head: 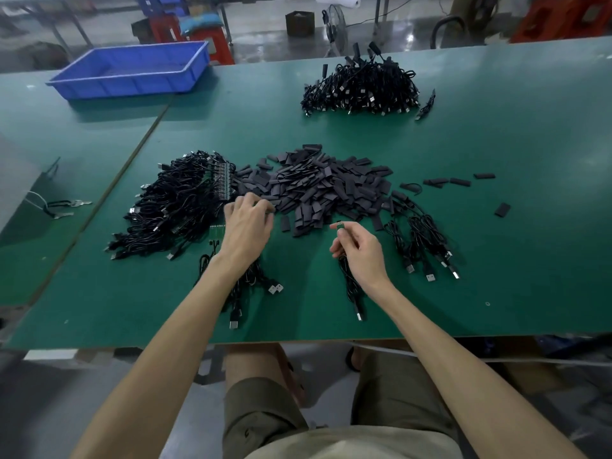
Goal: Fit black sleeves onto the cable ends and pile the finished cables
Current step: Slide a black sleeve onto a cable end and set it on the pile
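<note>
Right hand [361, 253] pinches a cable [351, 283], bare end up for sleeving, while left hand [246, 226] probes the eight o'clock edge of the sleeve heap [318, 190], grip unclear.

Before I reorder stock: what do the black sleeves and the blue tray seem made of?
Black sleeves: dull, flattened tubing, probably a soft plastic or rubber; no shine. Blue tray: rigid moulded plastic, it seems, from its even colour and rolled rim.
</note>
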Available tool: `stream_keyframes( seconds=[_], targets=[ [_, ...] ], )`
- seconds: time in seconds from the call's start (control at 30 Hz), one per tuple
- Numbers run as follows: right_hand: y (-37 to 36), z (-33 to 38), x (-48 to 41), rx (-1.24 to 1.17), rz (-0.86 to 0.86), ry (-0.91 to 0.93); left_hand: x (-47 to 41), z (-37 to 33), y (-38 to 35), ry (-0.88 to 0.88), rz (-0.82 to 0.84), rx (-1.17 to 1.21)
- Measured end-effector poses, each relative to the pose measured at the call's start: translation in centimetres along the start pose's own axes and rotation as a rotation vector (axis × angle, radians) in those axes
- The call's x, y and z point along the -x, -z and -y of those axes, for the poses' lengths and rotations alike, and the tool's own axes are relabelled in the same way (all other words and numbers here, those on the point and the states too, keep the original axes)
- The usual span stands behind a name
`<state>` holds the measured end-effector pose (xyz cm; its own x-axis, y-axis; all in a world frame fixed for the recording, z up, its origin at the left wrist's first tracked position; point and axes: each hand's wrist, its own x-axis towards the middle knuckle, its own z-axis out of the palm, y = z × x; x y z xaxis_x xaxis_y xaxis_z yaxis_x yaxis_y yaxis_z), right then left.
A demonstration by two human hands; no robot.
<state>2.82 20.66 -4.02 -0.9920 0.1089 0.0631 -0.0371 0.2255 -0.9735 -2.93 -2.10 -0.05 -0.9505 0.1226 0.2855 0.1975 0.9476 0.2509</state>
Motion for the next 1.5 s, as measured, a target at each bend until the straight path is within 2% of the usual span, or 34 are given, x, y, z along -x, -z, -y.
stream_keyframes(
  seconds=[0.07, 0.17, 0.3, 0.4, 0.47, 0.6, 0.7, 0.8, 1.0, 1.37, 1.5],
  targets=[
    [0.0, -0.1, 0.0, 0.014, 0.008, 0.007, -1.2, -2.1, -0.4, 0.066, 0.067, 0.104],
    [0.3, -0.2, 0.1, 0.017, 0.018, 0.012, -3.0, -4.1, -1.4, 0.183, 0.203, 0.140],
    [0.4, -0.3, 0.1, 0.012, 0.014, 0.015, -4.7, -5.0, -2.8, 0.273, 0.303, 0.141],
    [0.4, -0.4, 0.1, 0.022, 0.019, 0.023, -5.8, -4.6, -2.9, 0.371, 0.403, 0.272],
    [0.4, -0.4, 0.1, 0.012, 0.024, 0.027, -6.1, -4.0, -2.8, 0.399, 0.416, 0.316],
    [0.3, -0.4, 0.1, -0.009, 0.028, 0.036, -5.6, -3.0, -1.9, 0.400, 0.332, 0.355],
    [0.3, -0.5, 0.2, -0.014, 0.032, 0.047, -4.4, -3.0, -1.0, 0.461, 0.330, 0.640],
    [0.3, -0.4, 0.1, -0.025, 0.032, 0.064, -2.7, -3.6, -0.2, 0.409, 0.423, 0.863],
    [0.3, -0.4, 0.3, -0.049, 0.011, 0.079, 0.1, -5.6, -1.4, 0.286, 0.550, 1.049],
    [0.2, -0.5, 0.3, -0.025, 0.081, 0.096, 1.0, -4.1, -2.1, 0.207, 0.565, 1.340],
    [0.4, -0.3, 0.4, -0.104, 0.091, 0.025, 1.1, -3.9, -2.9, 0.319, 0.513, 1.496]
  ],
)
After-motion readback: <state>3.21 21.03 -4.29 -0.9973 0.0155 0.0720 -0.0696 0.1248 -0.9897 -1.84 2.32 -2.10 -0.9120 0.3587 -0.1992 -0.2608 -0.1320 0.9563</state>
